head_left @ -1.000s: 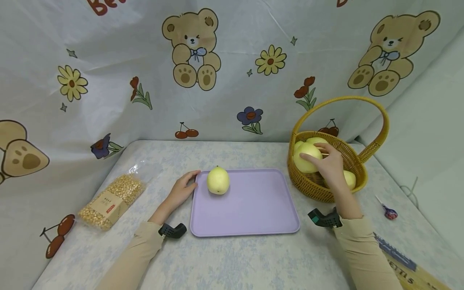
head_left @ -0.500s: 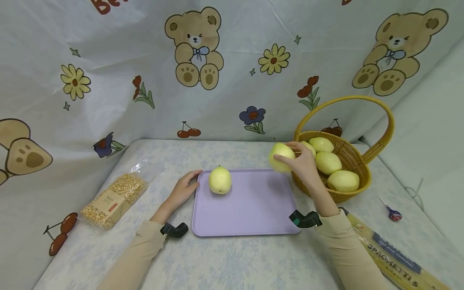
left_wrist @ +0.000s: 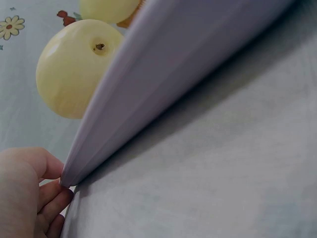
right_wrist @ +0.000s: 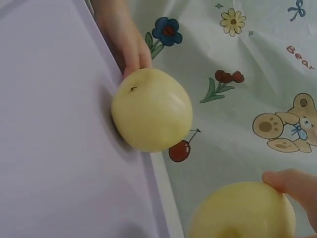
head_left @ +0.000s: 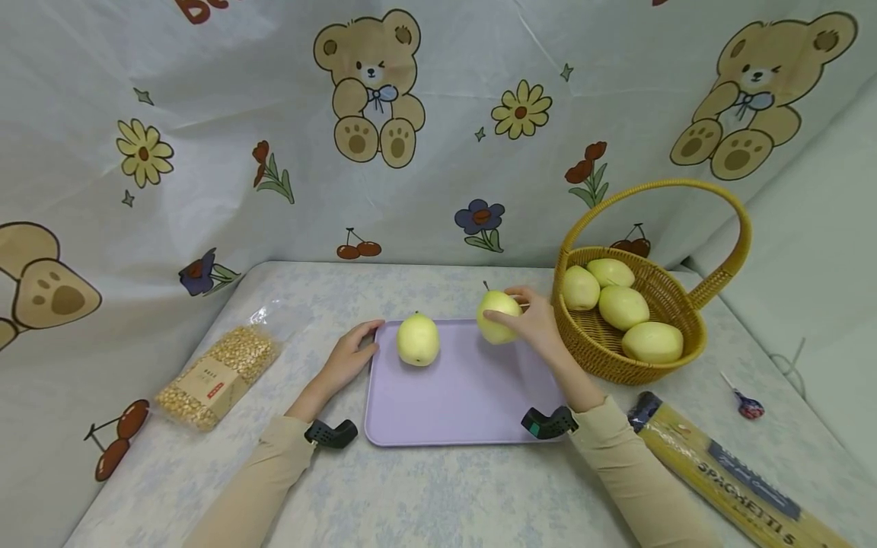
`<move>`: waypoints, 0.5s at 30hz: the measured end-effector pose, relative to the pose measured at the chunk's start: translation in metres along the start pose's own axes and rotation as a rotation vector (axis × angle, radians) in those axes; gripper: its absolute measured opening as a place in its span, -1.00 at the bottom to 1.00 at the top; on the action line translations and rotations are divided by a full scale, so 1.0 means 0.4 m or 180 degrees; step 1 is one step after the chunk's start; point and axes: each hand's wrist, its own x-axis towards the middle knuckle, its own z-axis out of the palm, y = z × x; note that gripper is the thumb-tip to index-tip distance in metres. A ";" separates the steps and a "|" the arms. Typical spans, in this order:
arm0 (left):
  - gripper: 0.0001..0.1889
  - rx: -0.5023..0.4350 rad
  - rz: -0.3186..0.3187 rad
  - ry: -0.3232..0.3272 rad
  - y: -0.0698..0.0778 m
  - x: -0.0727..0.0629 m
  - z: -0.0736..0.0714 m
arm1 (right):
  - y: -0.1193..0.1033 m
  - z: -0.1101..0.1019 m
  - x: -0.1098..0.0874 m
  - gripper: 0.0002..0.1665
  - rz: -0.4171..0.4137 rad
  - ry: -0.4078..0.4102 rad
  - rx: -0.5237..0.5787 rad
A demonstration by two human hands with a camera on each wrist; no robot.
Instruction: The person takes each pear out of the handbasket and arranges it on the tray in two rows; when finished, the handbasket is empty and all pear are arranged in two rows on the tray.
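A lilac tray (head_left: 445, 403) lies on the table, and a pale yellow pear (head_left: 418, 340) stands near its back left corner. My left hand (head_left: 348, 356) holds that corner, thumb and fingers on the rim (left_wrist: 74, 166) in the left wrist view. Over the tray's back right part, my right hand (head_left: 537, 323) grips a second pear (head_left: 496, 323), stem pointing up. The right wrist view shows this held pear (right_wrist: 242, 213) low at the right, the thumb (right_wrist: 292, 183) against it.
To the right, a wicker basket (head_left: 596, 358) with a tall handle holds several more pears. Nearer me lie a spaghetti packet (head_left: 726, 479) and a lollipop (head_left: 749, 405). A bag of corn kernels (head_left: 215, 380) lies at the left. A printed cloth (head_left: 425, 205) hangs behind the table.
My right hand has lifted a pear out of the basket and carried it left, over the tray. The left hand has stayed at the tray corner.
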 end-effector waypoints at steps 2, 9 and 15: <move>-0.52 0.0002 0.0010 0.0002 0.000 0.001 0.000 | 0.004 0.014 -0.001 -0.29 0.0005 -0.0021 -0.0025; -0.52 0.0013 0.0013 0.0004 -0.002 0.003 0.001 | 0.012 0.060 -0.007 -0.31 0.0072 -0.0066 -0.0099; -0.52 -0.0006 0.0020 0.0002 0.001 0.002 0.001 | 0.009 0.087 -0.020 -0.32 0.0116 -0.0146 -0.0096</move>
